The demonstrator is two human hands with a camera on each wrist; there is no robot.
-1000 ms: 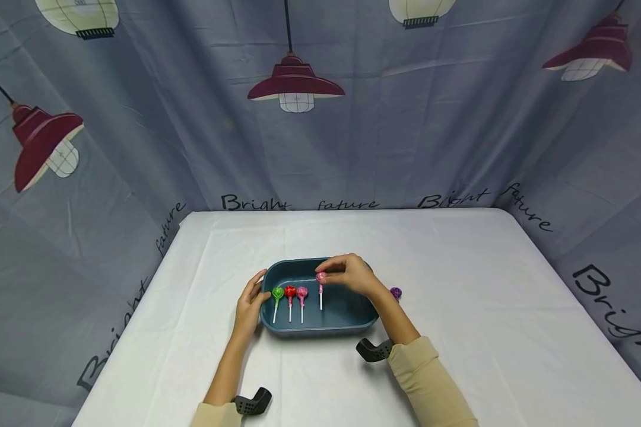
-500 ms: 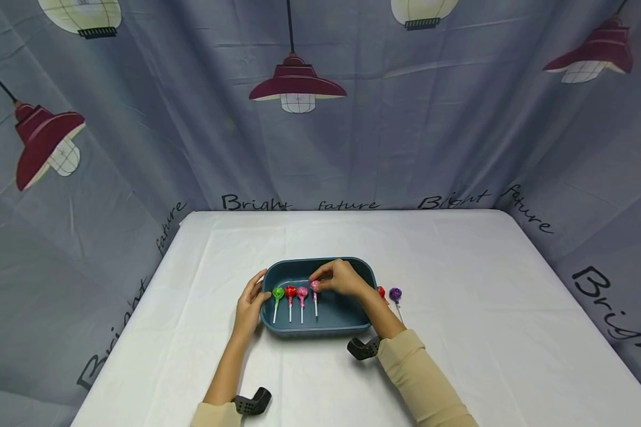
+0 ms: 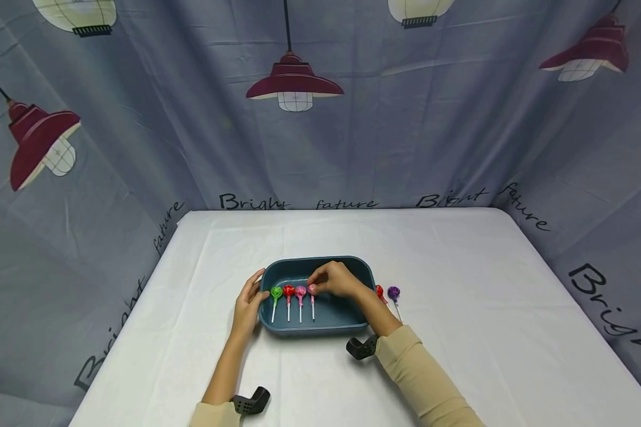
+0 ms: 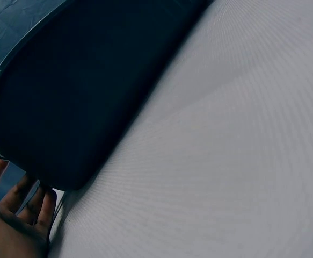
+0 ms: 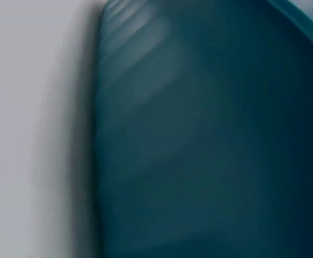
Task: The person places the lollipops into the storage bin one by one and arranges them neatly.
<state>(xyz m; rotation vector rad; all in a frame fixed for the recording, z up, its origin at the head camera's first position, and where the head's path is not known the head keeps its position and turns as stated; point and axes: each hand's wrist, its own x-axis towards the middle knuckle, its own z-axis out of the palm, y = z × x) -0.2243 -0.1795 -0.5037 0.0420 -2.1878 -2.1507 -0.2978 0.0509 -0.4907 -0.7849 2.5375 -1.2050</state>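
My left hand [image 3: 247, 305] grips the left end of a dark teal tray [image 3: 339, 314], thumb over the rim and fingers along the outside. In the left wrist view, the fingers [image 4: 30, 201] lie against the tray's end wall [image 4: 81, 91]. Inside the tray, my right hand [image 3: 338, 280] pinches the head of a pink lollipop [image 3: 312, 290], its stick pointing toward me. To its left lie a green lollipop [image 3: 276, 292], a red lollipop [image 3: 289, 290] and another pink lollipop [image 3: 300, 292] in a row. The right wrist view shows only the tray's blurred outer wall [image 5: 199, 140] and white cloth.
Just right of the tray, a second red lollipop [image 3: 380, 290] is partly hidden by the right forearm. Beside it lies a purple lollipop [image 3: 393, 292]. White cloth [image 3: 459, 267] covers the table, and a printed curtain [image 3: 352, 148] hangs behind and at the sides.
My right hand has moved left and toward me, lowering the pink lollipop beside the row. The red lollipop outside the tray has come into view. My left hand stays on the tray.
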